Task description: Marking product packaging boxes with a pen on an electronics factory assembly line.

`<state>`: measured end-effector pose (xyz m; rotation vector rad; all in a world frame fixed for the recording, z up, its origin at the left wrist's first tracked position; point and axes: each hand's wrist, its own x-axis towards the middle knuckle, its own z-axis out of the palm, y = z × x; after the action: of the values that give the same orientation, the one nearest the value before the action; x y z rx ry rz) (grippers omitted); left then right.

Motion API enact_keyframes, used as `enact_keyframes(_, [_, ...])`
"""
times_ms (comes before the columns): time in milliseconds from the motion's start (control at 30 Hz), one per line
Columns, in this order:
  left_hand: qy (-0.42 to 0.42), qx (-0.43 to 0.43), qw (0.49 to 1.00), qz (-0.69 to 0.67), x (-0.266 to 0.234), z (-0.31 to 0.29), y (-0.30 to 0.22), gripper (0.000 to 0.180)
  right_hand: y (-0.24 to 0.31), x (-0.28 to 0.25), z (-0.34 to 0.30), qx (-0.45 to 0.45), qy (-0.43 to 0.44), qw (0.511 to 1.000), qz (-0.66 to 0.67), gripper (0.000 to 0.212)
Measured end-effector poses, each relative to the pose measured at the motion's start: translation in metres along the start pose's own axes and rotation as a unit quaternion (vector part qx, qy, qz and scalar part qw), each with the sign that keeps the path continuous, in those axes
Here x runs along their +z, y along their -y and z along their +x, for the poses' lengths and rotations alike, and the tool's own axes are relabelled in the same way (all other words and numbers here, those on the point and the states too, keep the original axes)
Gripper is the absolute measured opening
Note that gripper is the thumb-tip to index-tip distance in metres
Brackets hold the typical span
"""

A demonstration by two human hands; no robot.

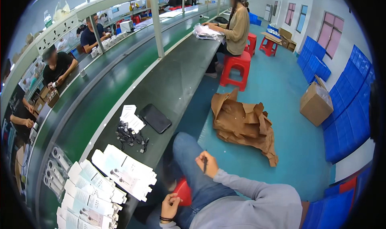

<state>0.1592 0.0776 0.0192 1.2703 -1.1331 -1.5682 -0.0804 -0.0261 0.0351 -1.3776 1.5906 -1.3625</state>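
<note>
My right hand (207, 164) is above my thigh, its fingers closed around a short, slim black object (205, 165); its kind is too small to tell. Lower down, beside the red stool (183, 192) under me, my left hand (170, 207) has curled fingers and thumb drawn together, and whatever they may hold is hidden. On the dark bench to my left lie a bundle of black cables (128, 135), white paper slips (131, 118) and a black rectangular case (156, 118). Flattened white printed cartons (124, 172) are piled nearer to me.
Bagged white devices (54, 174) lie on the green conveyor (120, 78). Crumpled brown paper (243, 126) covers part of the floor to my right. A co-worker (237, 25) sits ahead at the bench; others work across the line. An open cardboard box (316, 104) stands by blue stacks (348, 108).
</note>
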Motion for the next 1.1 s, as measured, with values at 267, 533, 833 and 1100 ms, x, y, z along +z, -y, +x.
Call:
enact_keyframes(267, [-0.037, 0.271, 0.956, -0.104, 0.034, -0.073, -0.163, 0.018, 0.021, 0.056, -0.017, -0.033, 0.139, 0.982, 0.123, 0.015])
enact_keyframes(533, [0.154, 0.494, 0.78, -0.353, 0.05, -0.057, -0.273, 0.022, 0.041, 0.078, -0.004, -0.022, 0.164, 0.974, 0.155, 0.014])
enact_keyframes(833, [0.295, 0.507, 0.64, -0.496, 0.011, -0.05, -0.274, 0.013, 0.059, 0.097, 0.003, -0.037, 0.139, 0.96, 0.242, 0.011])
enact_keyframes(1100, [0.314, 0.606, 0.513, -0.521, -0.007, -0.039, -0.266, 0.01, 0.078, 0.091, 0.014, -0.056, 0.135, 0.96, 0.241, 0.008])
